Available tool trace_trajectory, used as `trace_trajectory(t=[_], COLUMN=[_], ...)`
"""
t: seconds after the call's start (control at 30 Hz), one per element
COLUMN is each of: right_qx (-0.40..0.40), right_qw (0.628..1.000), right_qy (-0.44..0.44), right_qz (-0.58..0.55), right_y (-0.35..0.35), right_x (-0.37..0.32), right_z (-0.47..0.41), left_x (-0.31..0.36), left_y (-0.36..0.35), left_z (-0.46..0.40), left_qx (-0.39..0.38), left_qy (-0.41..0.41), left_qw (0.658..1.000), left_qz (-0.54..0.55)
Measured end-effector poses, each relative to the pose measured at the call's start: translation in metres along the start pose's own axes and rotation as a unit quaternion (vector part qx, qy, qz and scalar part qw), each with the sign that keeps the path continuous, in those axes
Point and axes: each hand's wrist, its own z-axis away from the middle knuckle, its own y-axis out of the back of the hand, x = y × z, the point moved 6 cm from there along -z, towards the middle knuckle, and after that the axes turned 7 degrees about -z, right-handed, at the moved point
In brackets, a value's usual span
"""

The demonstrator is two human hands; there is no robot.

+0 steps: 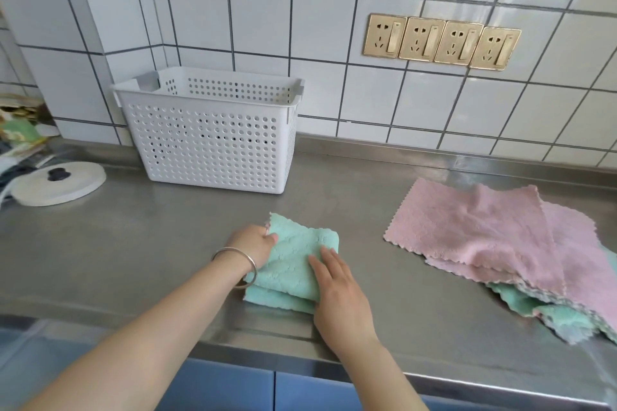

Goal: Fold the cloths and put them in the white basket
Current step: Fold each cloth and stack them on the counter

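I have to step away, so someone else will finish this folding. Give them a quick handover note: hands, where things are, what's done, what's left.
Left hand: grips the far left edge of the folded green cloth.
Right hand: fingers flat, pressing on the cloth's right side.
The green cloth lies folded on the steel counter, in front of the white basket.
The basket stands at the wall; no cloth shows through its holes.
Unfolded pile at the right: pink cloths on top, green beneath.
Done: one cloth folded.
Left: put it in the basket, then fold and add the pile.
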Motion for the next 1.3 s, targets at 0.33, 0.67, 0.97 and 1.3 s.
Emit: trace_trajectory(t=[0.33,0.67,0.97,1.3], right_qx=[-0.125,-0.184,-0.138,-0.180], right_qw=[0.992,0.982,0.989,0.974], right_qy=[-0.022,-0.041,0.047,0.137], right_qz=[-0.005,-0.003,-0.032,-0.021], right_y=[0.001,0.001,-0.042,-0.132], right_x=[-0.001,0.003,-0.084,-0.188], right_z=[0.006,0.022,-0.043,-0.117], left_x=[-0.020,-0.021,-0.093,-0.212], left_y=[-0.003,-0.013,0.067,0.160], left_z=[0.005,0.013,-0.017,-0.072], left_qx=[0.097,0.069,0.164,0.176], left_qy=[0.000,0.015,0.060,0.147], left_qw=[0.992,0.982,0.984,0.972], left_qz=[-0.077,-0.173,-0.030,-0.051])
